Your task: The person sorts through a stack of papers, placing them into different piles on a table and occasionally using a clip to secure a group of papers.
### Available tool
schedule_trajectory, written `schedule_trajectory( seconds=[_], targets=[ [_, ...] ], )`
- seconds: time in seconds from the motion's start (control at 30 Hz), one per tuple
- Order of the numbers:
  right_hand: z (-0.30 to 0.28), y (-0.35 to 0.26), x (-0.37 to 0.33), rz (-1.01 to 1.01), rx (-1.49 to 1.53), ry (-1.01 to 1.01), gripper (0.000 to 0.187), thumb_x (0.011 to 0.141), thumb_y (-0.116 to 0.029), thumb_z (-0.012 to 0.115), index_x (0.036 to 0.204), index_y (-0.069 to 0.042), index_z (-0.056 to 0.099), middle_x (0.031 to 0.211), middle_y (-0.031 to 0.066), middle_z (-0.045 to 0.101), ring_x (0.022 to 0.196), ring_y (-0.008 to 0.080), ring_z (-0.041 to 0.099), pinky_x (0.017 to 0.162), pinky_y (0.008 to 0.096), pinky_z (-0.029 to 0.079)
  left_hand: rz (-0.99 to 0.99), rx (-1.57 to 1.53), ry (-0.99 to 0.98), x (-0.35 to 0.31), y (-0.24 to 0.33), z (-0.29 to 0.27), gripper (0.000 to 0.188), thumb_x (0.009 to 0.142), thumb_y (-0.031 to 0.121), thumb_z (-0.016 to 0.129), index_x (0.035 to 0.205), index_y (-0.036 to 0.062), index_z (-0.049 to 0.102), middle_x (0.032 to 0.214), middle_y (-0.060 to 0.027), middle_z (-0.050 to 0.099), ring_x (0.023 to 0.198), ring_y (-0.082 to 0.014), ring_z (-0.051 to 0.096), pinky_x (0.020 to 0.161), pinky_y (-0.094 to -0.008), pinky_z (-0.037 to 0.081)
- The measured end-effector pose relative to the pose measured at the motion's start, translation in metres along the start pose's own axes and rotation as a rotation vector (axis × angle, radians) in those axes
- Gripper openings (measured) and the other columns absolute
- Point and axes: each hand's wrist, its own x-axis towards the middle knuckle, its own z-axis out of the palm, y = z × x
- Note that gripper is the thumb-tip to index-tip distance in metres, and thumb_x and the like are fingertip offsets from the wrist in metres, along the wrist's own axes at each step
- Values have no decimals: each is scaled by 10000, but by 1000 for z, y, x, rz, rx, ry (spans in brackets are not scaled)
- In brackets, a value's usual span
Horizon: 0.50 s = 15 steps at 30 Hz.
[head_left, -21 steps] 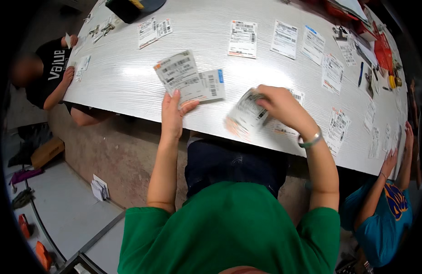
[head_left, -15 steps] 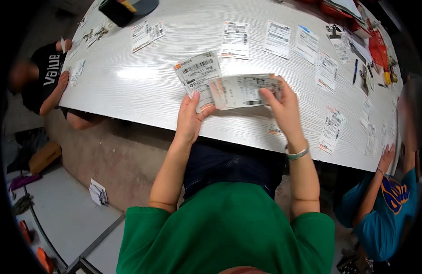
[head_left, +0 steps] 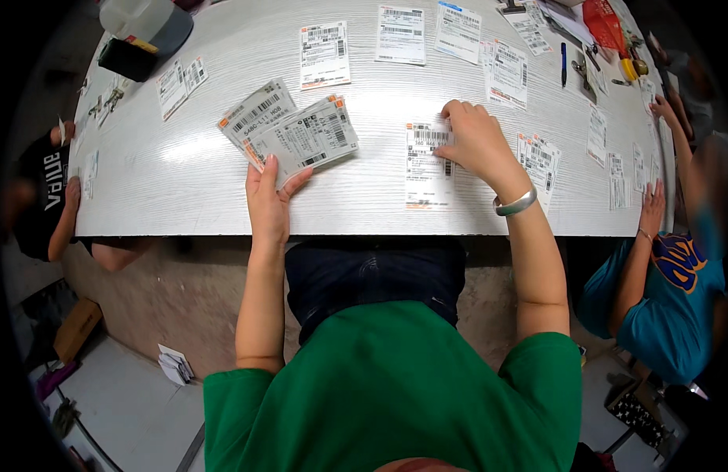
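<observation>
- Fanned stack of white rectangular paper labels with black barcodes and orange corners: raised above the white wood-grained table, near its front edge. Serves as reference for all positions below.
- Left hand: closed on the near end of the fanned stack, thumb on top.
- Change: the bundle carried by the right hand a moment ago now appears merged into the fanned stack. Judged effect: papers are collected in one hand, freeing the other for loose labels.
- Right hand: right of the fanned stack, thumb and forefinger parted over a white barcoded label with an orange corner. Whether the thumb presses that label cannot be told.
- White label with a blue upper edge: flat on the table, beyond and right of the fanned stack.
- Translucent plastic jug: beyond and left of the fanned stack; appears to contain dark liquid.
- Red plastic basket: far right of and beyond the fanned stack; contents cannot be determined.
- Brown cardboard box: on the floor, left of and nearer than the fanned stack; contents not visible.
</observation>
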Motion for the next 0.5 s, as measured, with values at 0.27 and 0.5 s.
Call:
schedule_trajectory(
  seconds=[0.27,0.5],
  targets=[
    [-18,-13,-8,-134,491,-156,139,787,-117,622,888,-24,606,812,80,618,671,198,564,621,287,455,-59,86,-34,-5,-4,9,385,932,234,424,1232,-4,383,1132,-159,533,962,-217,583,756,-317,555],
    [-23,-49,-18,-393,480,444,108,805,-92,598,895,-31,603,791,85,632,661,202,611,587,279,476,-263,88,-351,-26,-26,61,389,950,227,389,1264,5,328,1167,-146,508,975,-241,584,764,-343,552]
  ],
)
